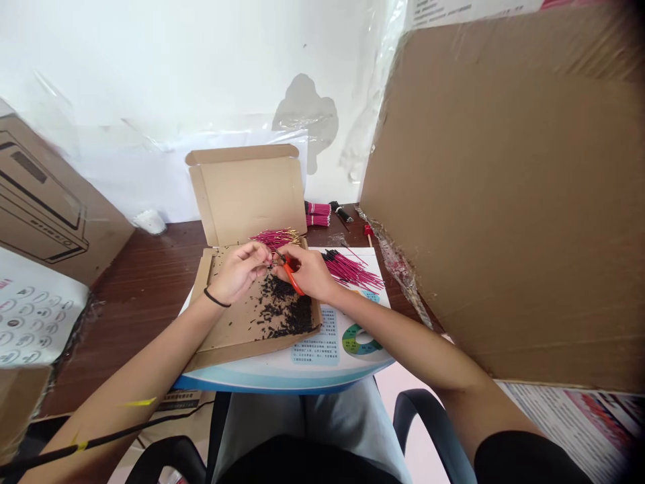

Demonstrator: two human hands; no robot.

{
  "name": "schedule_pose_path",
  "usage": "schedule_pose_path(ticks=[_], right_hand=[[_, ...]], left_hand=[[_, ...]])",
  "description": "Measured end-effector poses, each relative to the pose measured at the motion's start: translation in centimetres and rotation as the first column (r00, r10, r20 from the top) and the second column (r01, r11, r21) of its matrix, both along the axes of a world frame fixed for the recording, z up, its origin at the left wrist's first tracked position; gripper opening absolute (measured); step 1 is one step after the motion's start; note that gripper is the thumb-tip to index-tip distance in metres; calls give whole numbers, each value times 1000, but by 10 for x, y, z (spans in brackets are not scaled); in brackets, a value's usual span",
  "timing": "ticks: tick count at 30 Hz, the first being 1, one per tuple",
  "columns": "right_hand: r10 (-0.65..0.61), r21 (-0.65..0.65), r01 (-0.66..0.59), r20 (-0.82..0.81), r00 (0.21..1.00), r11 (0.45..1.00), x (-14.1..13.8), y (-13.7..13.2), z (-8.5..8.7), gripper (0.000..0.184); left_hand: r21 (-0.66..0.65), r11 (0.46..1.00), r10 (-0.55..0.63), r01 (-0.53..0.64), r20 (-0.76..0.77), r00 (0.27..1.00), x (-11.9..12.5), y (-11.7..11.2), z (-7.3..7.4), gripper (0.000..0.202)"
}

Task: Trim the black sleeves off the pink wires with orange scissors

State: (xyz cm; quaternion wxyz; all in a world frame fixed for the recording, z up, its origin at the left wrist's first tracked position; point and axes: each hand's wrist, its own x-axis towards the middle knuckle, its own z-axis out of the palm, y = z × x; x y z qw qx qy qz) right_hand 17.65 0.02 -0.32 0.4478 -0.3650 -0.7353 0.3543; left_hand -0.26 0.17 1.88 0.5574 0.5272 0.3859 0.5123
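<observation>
My right hand (311,274) is closed around orange-handled cutters (293,278), whose dark jaws point left toward my other hand. My left hand (242,270), with a black band at the wrist, pinches something too small to make out near those jaws. Both hands are above an open, flat cardboard box (242,323). Short black tubing-like bits (292,317) lie heaped in its right half. Behind my fingers, a bundle of pink wires with gold-coloured ends (276,238) rests at the back of the box. More pink wires with black ends (353,270) are spread just right of the box.
The raised box lid (246,195) leans toward the wall. Tied pink bundles (318,214) and a black bundle (342,212) sit behind on the brown table (131,282). A large cardboard panel (504,202) blocks the right side; a printed carton (50,195) stands left.
</observation>
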Motion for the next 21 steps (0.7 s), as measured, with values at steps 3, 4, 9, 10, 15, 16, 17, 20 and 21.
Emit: schedule_pose_path(ticks=[3, 4, 9, 10, 15, 16, 17, 20, 21], right_hand=[[-162, 44, 161, 28, 986, 986, 4, 3, 2, 17], [-198, 47, 196, 29, 980, 979, 4, 4, 1, 18], [-199, 103, 190, 89, 976, 976, 3, 6, -5, 21], [-187, 122, 173, 108, 977, 977, 2, 6, -6, 21], [-176, 81, 168, 112, 978, 982, 0, 6, -10, 22], [-177, 56, 172, 103, 979, 984, 0, 6, -10, 23], [-173, 36, 171, 96, 980, 985, -1, 6, -10, 23], [-165, 22, 164, 95, 982, 986, -2, 6, -10, 24], [-166, 28, 164, 102, 981, 986, -3, 6, -10, 24]], left_hand=[[193, 974, 149, -116, -166, 975, -6, 23, 23, 35], [315, 940, 231, -133, -299, 926, -8, 32, 30, 31], [505, 858, 373, 92, -737, 564, 0, 75, 41, 13], [464, 874, 329, 147, -786, 523, 4, 79, 38, 11], [403, 884, 267, 238, -852, 450, -7, 70, 26, 8], [398, 894, 287, 207, -861, 419, -16, 62, 26, 11], [352, 917, 264, 189, -889, 374, -27, 54, 26, 14], [143, 963, 84, 227, -964, 252, -51, 32, 26, 10], [112, 962, 54, 249, -972, 227, -55, 26, 24, 9]])
